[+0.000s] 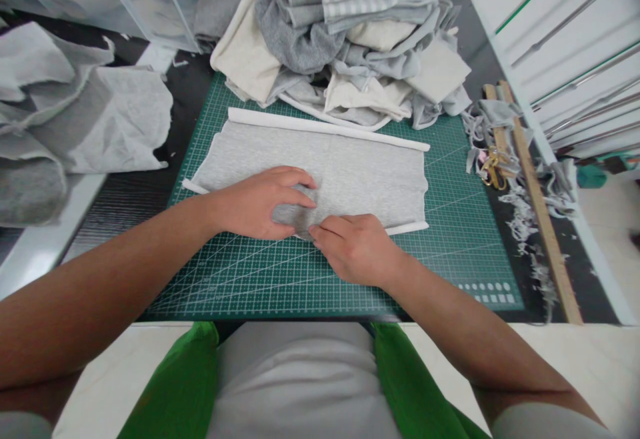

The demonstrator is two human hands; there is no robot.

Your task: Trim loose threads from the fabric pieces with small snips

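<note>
Both hands pinch grey cloth (near edge).

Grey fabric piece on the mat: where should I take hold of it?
Pinch the grey fabric piece at its near edge, coming from the front, where the left hand and right hand already meet; it lies flat, and that edge rolls up slightly.

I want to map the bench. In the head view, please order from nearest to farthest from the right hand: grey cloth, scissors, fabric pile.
From the right hand:
1. Grey cloth, touched, on the mat.
2. Scissors, to the right, off the mat.
3. Fabric pile, at the back.
</note>
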